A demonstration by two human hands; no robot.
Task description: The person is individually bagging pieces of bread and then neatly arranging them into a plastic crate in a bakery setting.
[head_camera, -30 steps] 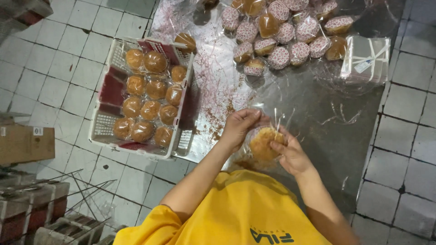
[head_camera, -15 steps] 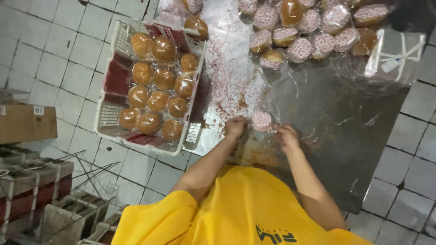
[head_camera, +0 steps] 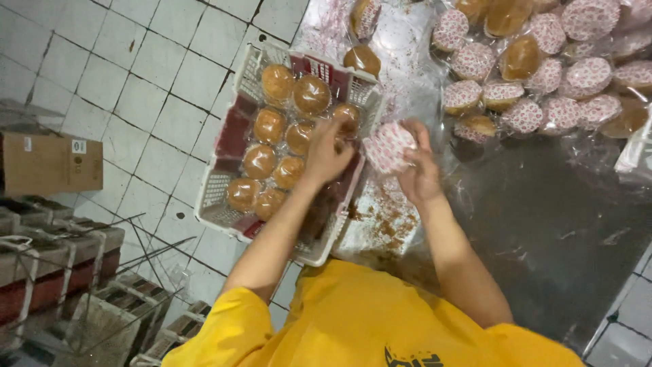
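Buns (head_camera: 272, 160), nine by count, fill the white basket (head_camera: 216, 197) at the left of the metal surface (head_camera: 543, 224), its long axis running near to far. Right hand (head_camera: 418, 170) pinches a wrapped bun (head_camera: 388, 146) in its fingers just beside the basket's right rim, patterned side up. Left hand (head_camera: 329, 153) hovers over the basket, fingers curled loosely. More wrapped buns (head_camera: 543, 81) are heaped at far right

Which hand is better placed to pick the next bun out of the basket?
The left hand: it hovers over the buns in the basket, while the right hand holds a wrapped bun beside it.
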